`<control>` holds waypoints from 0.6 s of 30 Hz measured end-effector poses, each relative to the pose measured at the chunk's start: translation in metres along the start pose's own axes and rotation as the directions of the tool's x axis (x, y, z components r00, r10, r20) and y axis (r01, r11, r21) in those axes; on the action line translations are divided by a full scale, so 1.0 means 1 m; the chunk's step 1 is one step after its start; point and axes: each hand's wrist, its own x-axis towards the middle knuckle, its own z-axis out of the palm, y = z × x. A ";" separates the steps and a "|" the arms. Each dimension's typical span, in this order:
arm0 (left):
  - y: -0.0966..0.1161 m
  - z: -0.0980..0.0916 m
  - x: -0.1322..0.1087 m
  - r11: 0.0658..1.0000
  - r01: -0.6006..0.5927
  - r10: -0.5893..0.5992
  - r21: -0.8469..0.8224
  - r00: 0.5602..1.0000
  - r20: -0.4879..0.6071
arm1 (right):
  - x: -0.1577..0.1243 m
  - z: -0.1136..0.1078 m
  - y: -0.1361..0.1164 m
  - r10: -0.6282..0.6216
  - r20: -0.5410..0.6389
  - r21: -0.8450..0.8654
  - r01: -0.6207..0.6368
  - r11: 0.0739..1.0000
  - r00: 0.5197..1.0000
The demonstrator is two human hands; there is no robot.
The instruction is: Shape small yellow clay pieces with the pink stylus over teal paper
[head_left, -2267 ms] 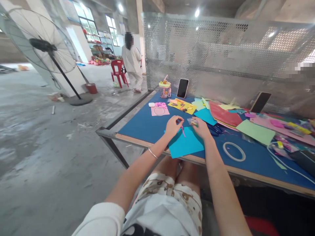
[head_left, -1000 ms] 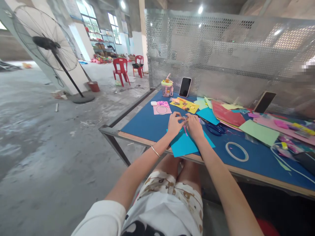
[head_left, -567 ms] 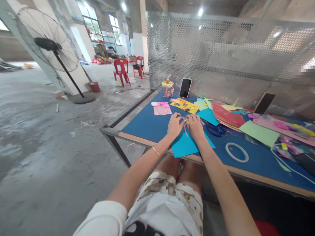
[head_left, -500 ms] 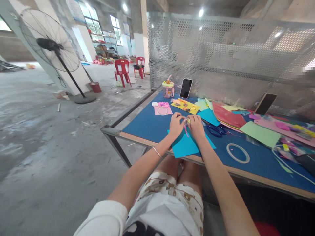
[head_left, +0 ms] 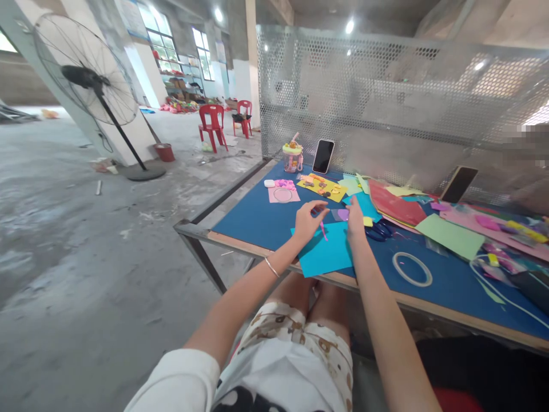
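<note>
A bright blue paper sheet (head_left: 326,254) lies at the table's front edge. Over its upper left corner is my left hand (head_left: 309,220), thumb and forefinger curled toward each other; whatever they may pinch is too small to make out. A thin pink strip (head_left: 323,231) hangs just beside these fingers. My right hand (head_left: 355,217) is turned edge-on at the sheet's right side, its fingers extended. Between the hands lies a clear packet with a purple piece (head_left: 343,214). A yellow piece (head_left: 368,221) shows right of my right hand, near dark blue scissors (head_left: 380,231).
Behind are a yellow card (head_left: 321,187) with small clay-like pieces, a pink card (head_left: 283,195), a lidded jar (head_left: 293,159) and a propped phone (head_left: 323,156). Rightward lie coloured sheets (head_left: 392,203), a white ring (head_left: 412,269) and a cable. A perforated metal screen (head_left: 364,103) stands behind.
My right hand has moved right, away from my left hand, and its fingers have straightened. The purple piece and the yellow piece now show beside it. My left hand has barely moved.
</note>
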 end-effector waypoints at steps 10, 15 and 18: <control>-0.003 0.002 -0.010 0.914 -0.350 0.258 0.204 0.891 0.374 | 0.007 0.025 -0.043 0.418 0.193 0.926 -0.306 0.223 0.888; 0.007 0.005 -0.014 0.887 -0.389 0.255 0.248 0.862 0.438 | 0.006 0.010 -0.040 0.476 0.159 0.957 -0.253 0.140 0.865; 0.009 0.002 -0.014 0.891 -0.429 0.309 0.149 0.812 0.495 | 0.004 0.013 -0.041 0.465 0.124 0.969 -0.209 0.134 0.877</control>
